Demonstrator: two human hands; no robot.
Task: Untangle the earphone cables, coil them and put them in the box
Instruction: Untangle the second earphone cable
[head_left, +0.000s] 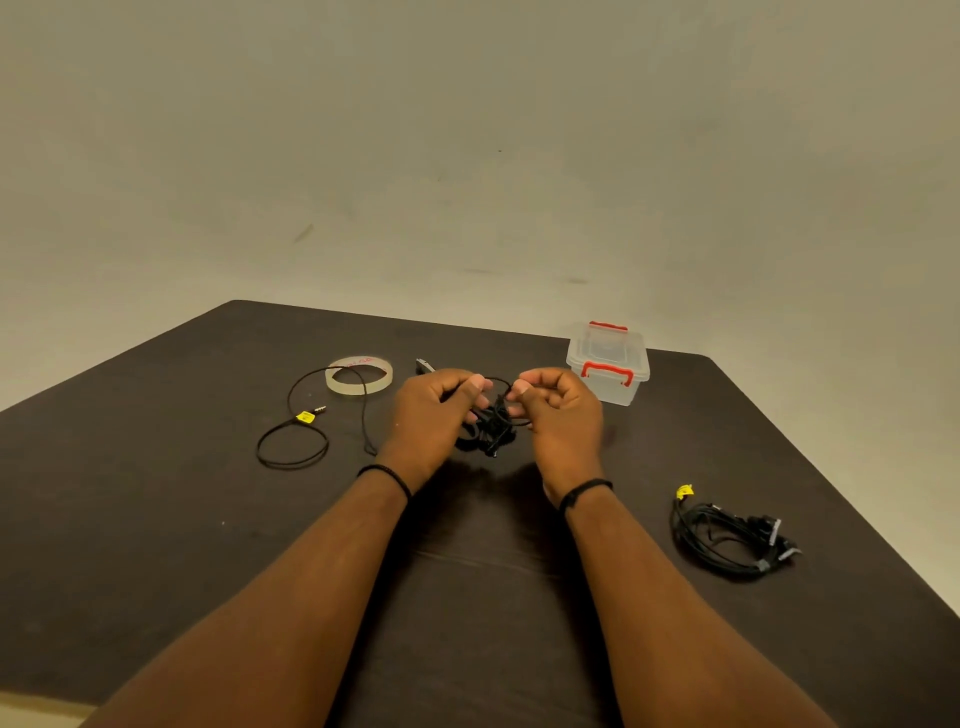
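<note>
A knot of black earphone cable hangs between my two hands above the dark table. My left hand pinches one strand of it, and my right hand pinches another strand on the other side. A loose length of the cable trails left over the table in loops, with a yellow tag and a jack plug. A second bundle of black earphone cable with a yellow tag lies at the right. The clear plastic box with red clips stands closed behind my right hand.
A roll of clear tape lies behind my left hand, with the loose cable crossing it. A small dark object pokes out beyond my left hand. The table's far edge meets a plain wall.
</note>
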